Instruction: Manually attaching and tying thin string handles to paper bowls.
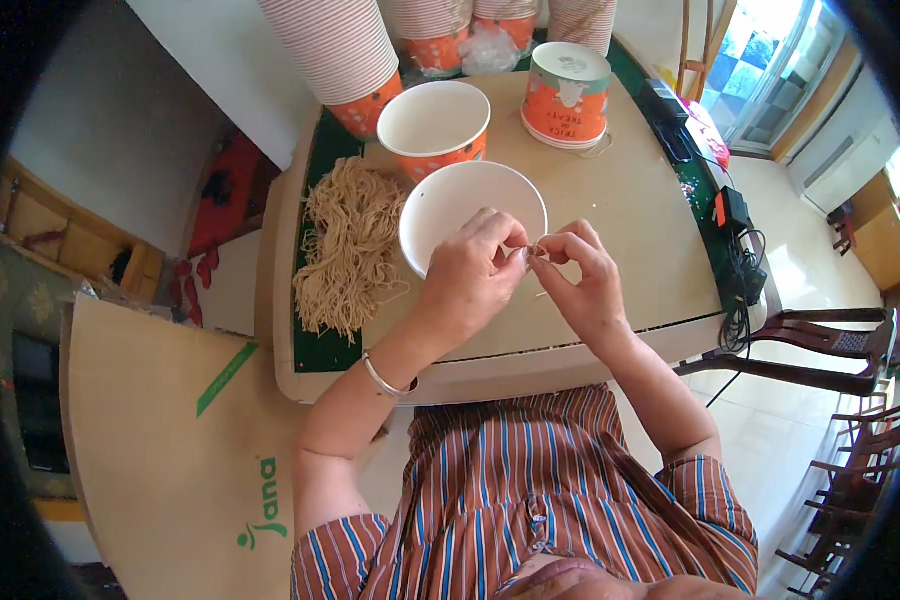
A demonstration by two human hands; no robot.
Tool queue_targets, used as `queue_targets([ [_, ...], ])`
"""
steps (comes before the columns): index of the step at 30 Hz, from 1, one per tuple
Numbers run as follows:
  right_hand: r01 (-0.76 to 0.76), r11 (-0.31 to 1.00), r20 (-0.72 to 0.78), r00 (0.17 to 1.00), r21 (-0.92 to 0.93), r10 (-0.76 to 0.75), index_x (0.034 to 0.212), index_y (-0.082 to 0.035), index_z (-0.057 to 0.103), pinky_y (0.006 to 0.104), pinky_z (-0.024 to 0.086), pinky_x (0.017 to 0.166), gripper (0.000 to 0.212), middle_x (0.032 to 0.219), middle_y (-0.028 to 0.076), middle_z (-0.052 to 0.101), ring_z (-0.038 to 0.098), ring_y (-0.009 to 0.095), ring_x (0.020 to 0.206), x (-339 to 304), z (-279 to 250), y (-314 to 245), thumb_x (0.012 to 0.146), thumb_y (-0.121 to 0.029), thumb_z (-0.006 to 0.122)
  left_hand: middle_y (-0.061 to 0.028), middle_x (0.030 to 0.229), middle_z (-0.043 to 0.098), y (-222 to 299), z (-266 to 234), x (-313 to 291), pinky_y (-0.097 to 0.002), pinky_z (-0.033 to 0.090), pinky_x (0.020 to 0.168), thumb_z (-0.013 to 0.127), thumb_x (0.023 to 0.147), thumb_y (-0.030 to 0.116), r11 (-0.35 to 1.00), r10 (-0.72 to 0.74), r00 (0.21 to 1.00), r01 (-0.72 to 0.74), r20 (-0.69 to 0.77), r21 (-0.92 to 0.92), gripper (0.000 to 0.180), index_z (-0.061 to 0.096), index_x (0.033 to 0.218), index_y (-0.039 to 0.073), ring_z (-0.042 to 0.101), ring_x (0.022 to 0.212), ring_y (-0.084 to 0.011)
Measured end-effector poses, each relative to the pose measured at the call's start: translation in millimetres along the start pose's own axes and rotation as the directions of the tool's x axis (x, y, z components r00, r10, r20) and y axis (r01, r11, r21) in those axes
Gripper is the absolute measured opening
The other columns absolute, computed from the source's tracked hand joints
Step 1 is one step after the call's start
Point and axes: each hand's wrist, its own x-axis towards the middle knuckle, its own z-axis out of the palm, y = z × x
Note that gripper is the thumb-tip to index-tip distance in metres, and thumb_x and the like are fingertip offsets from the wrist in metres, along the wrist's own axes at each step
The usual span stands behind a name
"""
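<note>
My left hand [480,262] and my right hand [582,275] meet fingertip to fingertip over the table's near half. Both are closed in a pinch around a tiny brownish thing [536,250], too small and too covered to name. Just beyond my left hand stands a wide white paper tub [470,190], its mouth facing up and partly hidden by that hand. On the left lies a loose heap of tan cotton string [350,245]. A short pale bit shows on the table below my fingers.
Behind the near tub stands another open orange-and-white tub [435,118]. An upside-down orange tub [568,95] sits farther right. Tall stacks of tubs [335,50] line the far edge. Black adapters and cables [735,225] run along the right edge. A cardboard sheet [160,430] leans at left.
</note>
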Motion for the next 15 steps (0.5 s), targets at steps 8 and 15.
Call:
queue_targets([
  [8,-0.111,0.990,0.081,0.991,0.086,0.104,0.086,-0.003,0.066,0.0302,0.046,0.070,0.012,0.081,0.004,0.057,0.055,0.015,0.076,4,-3,3,0.080,-0.006,0.075,-0.0068,0.087,0.064,1,-3,3,-0.0308,0.052,0.063,0.064,0.087,0.001,0.986,-0.130,0.990,0.135,0.057,-0.094,0.007,0.060,0.093,0.001,0.064,0.073,-0.0157],
  [15,-0.145,0.982,0.120,0.984,0.124,0.130,0.087,-0.002,0.067,0.0289,0.047,0.071,0.010,0.083,0.004,0.058,0.058,0.015,0.076,4,-6,0,0.083,-0.007,0.074,-0.0086,0.086,0.067,-12,-2,3,-0.0293,0.053,0.065,0.064,0.087,0.002,0.953,-0.124,0.992,0.122,0.009,-0.277,0.014,0.064,0.101,0.000,0.064,0.071,-0.0150],
])
